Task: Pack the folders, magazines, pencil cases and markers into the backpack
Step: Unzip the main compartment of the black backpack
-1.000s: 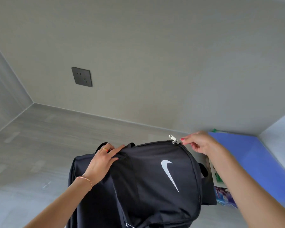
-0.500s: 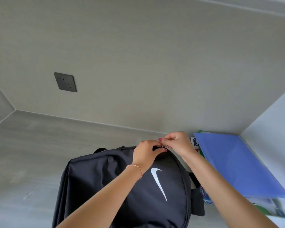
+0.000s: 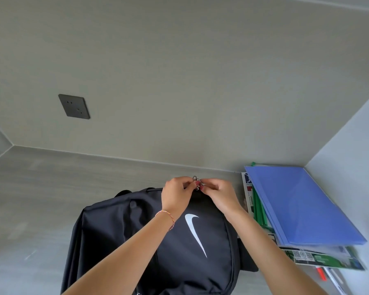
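Note:
A black backpack [image 3: 179, 241] with a white swoosh stands upright on the grey surface in front of me. My left hand [image 3: 176, 195] and my right hand [image 3: 218, 193] meet at its top, and both pinch the metal zipper pulls [image 3: 196, 182]. To the right lies a blue folder [image 3: 300, 207] on top of a green folder [image 3: 259, 211] and magazines [image 3: 320, 257]. Markers [image 3: 328, 275], one of them red, poke out below that stack.
The grey wall with a dark socket plate [image 3: 74, 106] rises behind the backpack. A pale side wall [image 3: 349, 145] closes the right side beside the stack. Grey surface [image 3: 30, 199] spreads out to the left of the backpack.
My left hand left the backpack's top left and joined my right hand at the zipper pulls. The view shifted, showing more of the folder stack on the right.

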